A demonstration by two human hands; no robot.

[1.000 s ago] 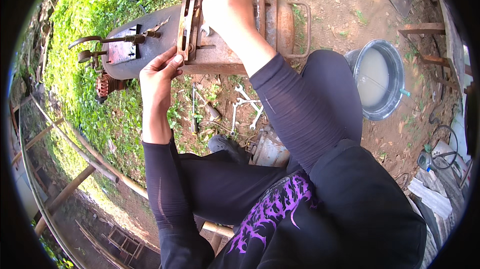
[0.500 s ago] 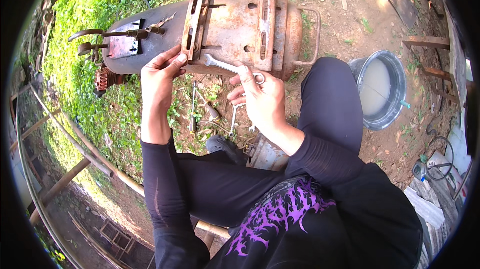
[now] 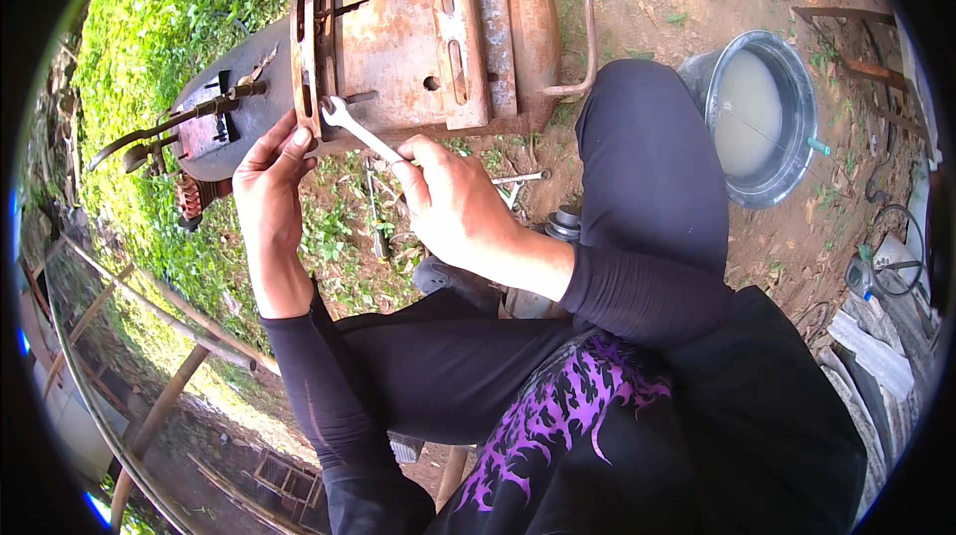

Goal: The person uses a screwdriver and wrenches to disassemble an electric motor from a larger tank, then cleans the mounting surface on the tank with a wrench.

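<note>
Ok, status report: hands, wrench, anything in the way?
Right hand grips wrench, open end at rusty bracket. Left hand fingers the bracket edge. Nothing blocking.

Your wrench (image 3: 360, 132) is smooth, bright metal. The machine body (image 3: 428, 37) before you is rough, matt, rusted steel. Far right, the bucket (image 3: 772, 171) looks dull grey metal.

An outdoor yard workplace: bare dirt and grass (image 3: 149, 27) around a rusty metal machine body (image 3: 418, 47), a bucket (image 3: 797, 151) right of it, scrap beyond.
</note>
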